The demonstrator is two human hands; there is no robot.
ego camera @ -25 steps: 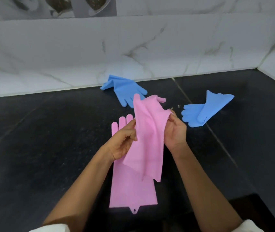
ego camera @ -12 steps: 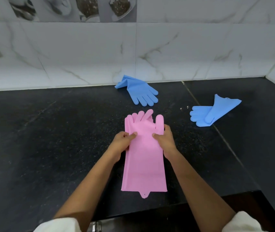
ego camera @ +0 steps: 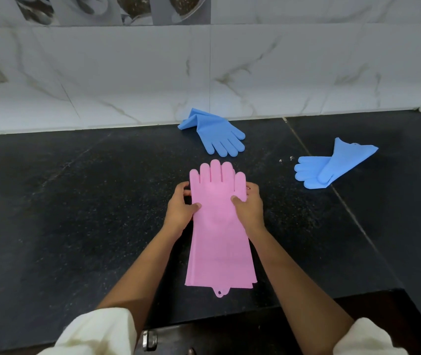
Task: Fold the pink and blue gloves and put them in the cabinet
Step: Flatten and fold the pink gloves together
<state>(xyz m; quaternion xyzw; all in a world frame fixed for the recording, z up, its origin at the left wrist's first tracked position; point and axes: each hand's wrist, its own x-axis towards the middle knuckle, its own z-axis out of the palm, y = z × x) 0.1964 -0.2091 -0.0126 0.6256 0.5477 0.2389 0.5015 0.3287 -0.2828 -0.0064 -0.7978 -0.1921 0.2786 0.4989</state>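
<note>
Two pink gloves [ego camera: 219, 234] lie stacked flat on the black counter [ego camera: 76, 213], fingers pointing away from me, cuffs near the front edge. My left hand [ego camera: 182, 207] grips the stack's left side at the palm, thumb on top. My right hand [ego camera: 249, 206] grips the right side the same way. One blue glove [ego camera: 217, 135] lies crumpled near the back wall. A second blue glove [ego camera: 332, 163] lies folded over itself to the right. No cabinet interior is in view.
A white marble-tiled wall [ego camera: 204, 73] runs behind the counter and turns a corner at the right. Below the counter's front edge sits a metal handle [ego camera: 149, 340] on a dark front.
The pink glove I held up in the air now lies flat on top of the other one, fingers lined up. Both hands moved down to the stack's sides.
</note>
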